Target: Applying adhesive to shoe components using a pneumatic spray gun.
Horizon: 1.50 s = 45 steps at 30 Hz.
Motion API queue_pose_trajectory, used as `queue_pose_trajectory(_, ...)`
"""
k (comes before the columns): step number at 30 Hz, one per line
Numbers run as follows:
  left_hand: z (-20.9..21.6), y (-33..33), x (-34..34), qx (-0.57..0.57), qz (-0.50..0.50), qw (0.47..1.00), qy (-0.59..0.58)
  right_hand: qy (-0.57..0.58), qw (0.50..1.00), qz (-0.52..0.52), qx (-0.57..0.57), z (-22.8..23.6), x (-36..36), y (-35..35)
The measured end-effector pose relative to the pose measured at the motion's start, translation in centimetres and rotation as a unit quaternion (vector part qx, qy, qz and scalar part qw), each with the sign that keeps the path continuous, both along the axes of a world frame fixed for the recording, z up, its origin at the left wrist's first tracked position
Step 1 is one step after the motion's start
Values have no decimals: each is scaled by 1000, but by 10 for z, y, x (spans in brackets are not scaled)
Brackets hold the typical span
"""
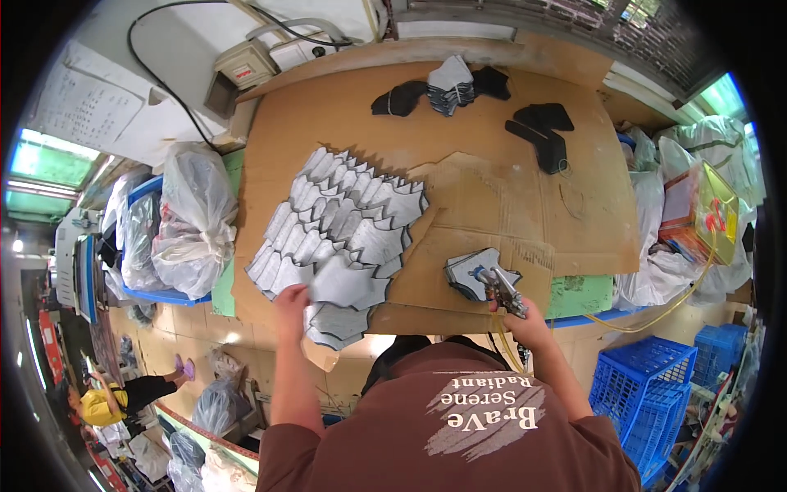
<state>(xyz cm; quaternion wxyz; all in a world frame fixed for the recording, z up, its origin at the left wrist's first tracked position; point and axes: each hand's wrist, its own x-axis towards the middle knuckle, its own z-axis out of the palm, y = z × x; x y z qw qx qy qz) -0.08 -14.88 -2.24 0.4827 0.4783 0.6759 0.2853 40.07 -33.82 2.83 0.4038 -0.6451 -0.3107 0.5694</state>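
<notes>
My left hand (293, 305) is at the near edge of many overlapping grey cut pieces (336, 217) with dark edges, laid in rows on the cardboard. Its fingers look pinched on the edge of a slightly blurred grey piece (351, 284); the fingertips are partly hidden. In my right hand (529, 324) is a metal spray gun (502, 292), with a yellow hose trailing below. The gun's front end is over a small stack of grey and black pieces (464, 273) at the table's near right.
Black pieces (546, 141) and another grey stack (450, 85) lie toward the back of the cardboard-covered table (287, 107). Plastic bags (193, 221) flank it. Blue crates (639, 385) stand at lower right, with a yellow hose (656, 320) nearby. Another person (106, 402) is far left.
</notes>
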Motion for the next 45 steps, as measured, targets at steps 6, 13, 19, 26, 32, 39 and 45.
queue_pose_trajectory(6, -10, 14, -44, 158, -24, 938, 308, -5, 1000, 20, 11, -9, -8, 7)
queue_pose_trajectory(13, -9, -11, 108, 300, -258, 905, 159, 9, 1000, 9, 16, -13, -12, 8)
queue_pose_trajectory(19, -8, -31, 191, 331, -337, 876, 96, 22, 999, -26, 6, -12, -4, 5)
queue_pose_trajectory(26, -1, -38, 233, 334, -410, 842, 104, 5, 996, -89, -9, -2, 8, 2)
queue_pose_trajectory(32, -9, -39, 239, 356, -388, 843, 112, -5, 995, -99, -8, 2, 10, 1)
queue_pose_trajectory(39, -13, -40, 209, 168, -307, 937, 22, 17, 999, -27, 0, 8, 5, 2)
queue_pose_trajectory(45, 7, -14, 54, -8, -91, 996, -13, 23, 1000, 15, -10, 8, 4, 2)
